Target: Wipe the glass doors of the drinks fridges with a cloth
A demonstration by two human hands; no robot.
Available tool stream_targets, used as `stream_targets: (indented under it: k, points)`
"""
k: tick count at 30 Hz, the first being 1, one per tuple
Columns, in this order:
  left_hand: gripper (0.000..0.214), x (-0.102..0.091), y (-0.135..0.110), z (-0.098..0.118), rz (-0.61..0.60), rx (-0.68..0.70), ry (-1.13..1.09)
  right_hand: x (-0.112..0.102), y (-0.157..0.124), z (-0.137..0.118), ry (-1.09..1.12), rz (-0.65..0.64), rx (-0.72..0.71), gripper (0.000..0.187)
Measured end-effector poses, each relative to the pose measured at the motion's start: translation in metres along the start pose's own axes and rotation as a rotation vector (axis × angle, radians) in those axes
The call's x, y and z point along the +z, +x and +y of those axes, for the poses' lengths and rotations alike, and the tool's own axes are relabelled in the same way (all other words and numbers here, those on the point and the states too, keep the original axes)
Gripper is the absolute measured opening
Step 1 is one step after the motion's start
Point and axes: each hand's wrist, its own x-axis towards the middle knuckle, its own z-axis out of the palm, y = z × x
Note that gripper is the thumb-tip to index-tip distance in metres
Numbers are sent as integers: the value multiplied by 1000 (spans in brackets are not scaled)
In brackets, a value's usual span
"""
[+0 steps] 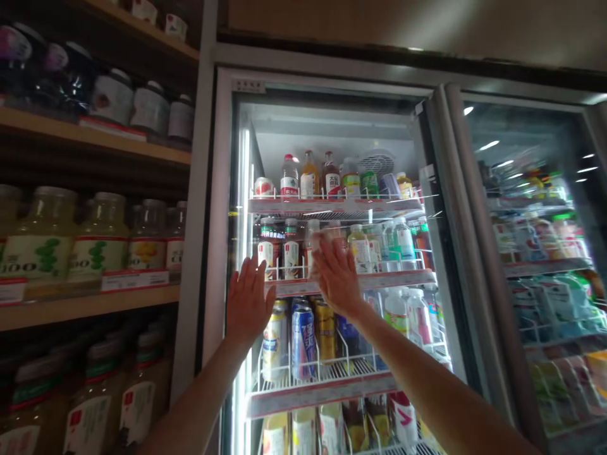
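Observation:
My left hand (247, 297) lies flat against the glass door (322, 136) of a lit drinks cooler, near the door's left frame. Its fingers point up, slightly apart, with nothing seen in them. Higher and further right, my right hand (339, 278) is at the same glass, fingers stretched out and a little blurred. A pale smeared patch shows along its fingertips; I cannot tell whether this is a cloth or a reflection. Behind the glass, bottles (360, 249) stand on the shelf level with my right hand. A blue can (303, 341) is among the cans one shelf lower.
Wooden shelves (90, 309) at the left hold glass jars (102, 234) and bottles (90, 404). At the right, a second glass-doored cooler (545, 265) holds packaged goods. A metal door edge (484, 272) separates the two coolers.

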Motion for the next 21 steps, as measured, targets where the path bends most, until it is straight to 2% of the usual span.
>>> stream_targets:
  k: [1, 2, 3, 6, 8, 11, 13, 14, 18, 20, 21]
  points:
    - [60, 0, -1, -1, 11, 7, 6, -1, -1, 2, 7, -29, -80, 47]
    - [60, 0, -2, -2, 19, 11, 9, -2, -3, 8, 0, -35, -101, 46]
    - [60, -1, -2, -2, 22, 17, 8, -4, -6, 17, -19, -19, -64, 45]
    - [61, -2, 1, 4, 24, 5, -3, -11, -15, 46, -93, 71, 211, 46]
    - [60, 1, 9, 15, 35, -7, -19, -14, -18, 54, -107, 77, 264, 48]
    - [56, 12, 30, 39, 36, 18, -55, -17, -24, 57, -80, -24, 20, 48]
    - [56, 21, 41, 53, 33, 33, -62, -19, -31, 75, -102, -42, -34, 46]
    - [56, 24, 45, 58, 35, 31, -56, -21, -34, 90, -132, -13, 26, 46]
    - [59, 30, 48, 64, 28, 34, -28, -25, -50, 159, -249, 165, 439, 47]
    - [61, 30, 47, 62, 29, 34, -24, -24, -55, 171, -254, 205, 495, 47]
    - [61, 29, 46, 62, 25, 36, -23, -24, -58, 170, -237, 194, 450, 47]
